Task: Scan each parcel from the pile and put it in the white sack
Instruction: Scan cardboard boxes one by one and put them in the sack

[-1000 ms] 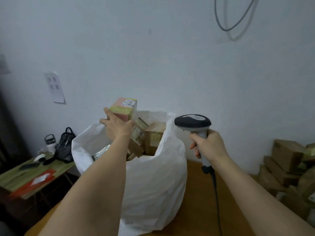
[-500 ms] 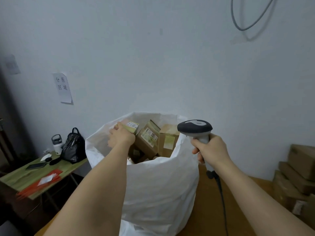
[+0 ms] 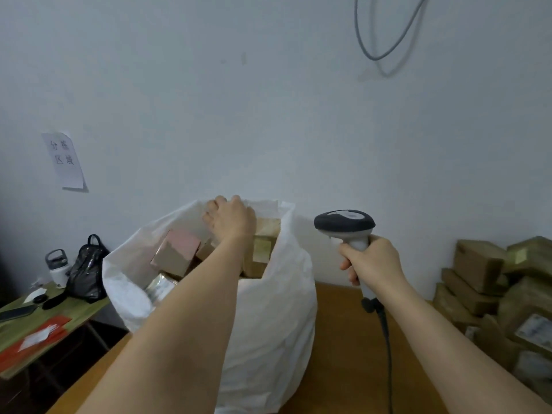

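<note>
The pale blue-grey wall [image 3: 268, 100] filled the upper two-thirds of the frame, with a grey looped cable [image 3: 385, 40] hanging at top right and a white paper notice [image 3: 64, 159] at left. Below it, the brown wooden worktop [image 3: 343, 339] ran across the lower frame.

The big white woven sack [image 3: 268, 324] stood at lower centre, its mouth open and already packed with brown cardboard parcels; a pink-topped cardboard box [image 3: 176, 252] lay in its left half. The pile of brown cardboard parcels [image 3: 501, 288] was stacked at the right edge, well apart from the sack.

At lower left, a green side table [image 3: 74, 306] carried a black bag [image 3: 86, 270] and a white flask [image 3: 58, 268].

The left hand [image 3: 230, 222] reached over the sack's far rim, fingers curled at the white fabric; whether it gripped the rim or merely rested there could not be told, and no parcel showed in it. The right hand [image 3: 373, 261] was wrapped around the handle of the grey-and-black barcode scanner [image 3: 345, 222], held upright just right of the sack.

Judging by this, the next parcel lay to the right, beyond the scanner hand. The right hand was nearer but occupied, so the left would have to cross over.
</note>
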